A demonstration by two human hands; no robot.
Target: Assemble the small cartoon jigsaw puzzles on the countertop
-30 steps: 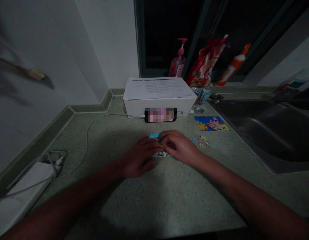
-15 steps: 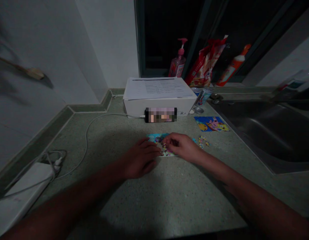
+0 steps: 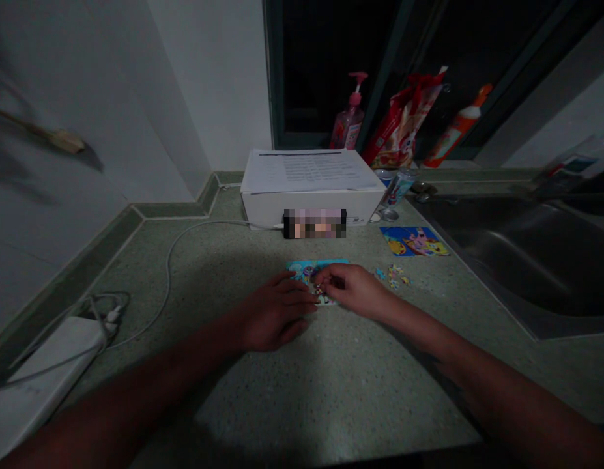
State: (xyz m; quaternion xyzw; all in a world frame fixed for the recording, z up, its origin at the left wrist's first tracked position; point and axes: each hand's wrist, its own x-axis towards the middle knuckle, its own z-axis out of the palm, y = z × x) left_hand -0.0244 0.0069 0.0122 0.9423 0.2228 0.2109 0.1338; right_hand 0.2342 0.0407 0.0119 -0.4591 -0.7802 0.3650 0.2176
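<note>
- On the speckled counter (image 3: 233, 404), my left hand (image 3: 275, 312) lies half open, fingers together and slightly curled, its fingertips at the near edge of the jigsaw puzzle (image 3: 306, 270); it grips nothing that I can see.
- My right hand (image 3: 353, 290) is curled, with its fingertips (image 3: 321, 281) pinched down on the puzzle, just beside my left fingers. Whether they have hold of a piece is too small to tell.
- Puzzle lies flat in front of me, between my hands and partly under them, its blue part showing beyond my fingers.
- Just right of it are loose pieces (image 3: 392, 276), and farther on lies a picture card (image 3: 414, 241).
- Ahead stands a white box (image 3: 311, 208) with paper (image 3: 309, 170) on top and a blurred phone (image 3: 315, 223) leaning against it.
- A white cable (image 3: 169, 273) runs left to a power strip (image 3: 42, 358); a steel sink (image 3: 517, 260) lies to the right.
</note>
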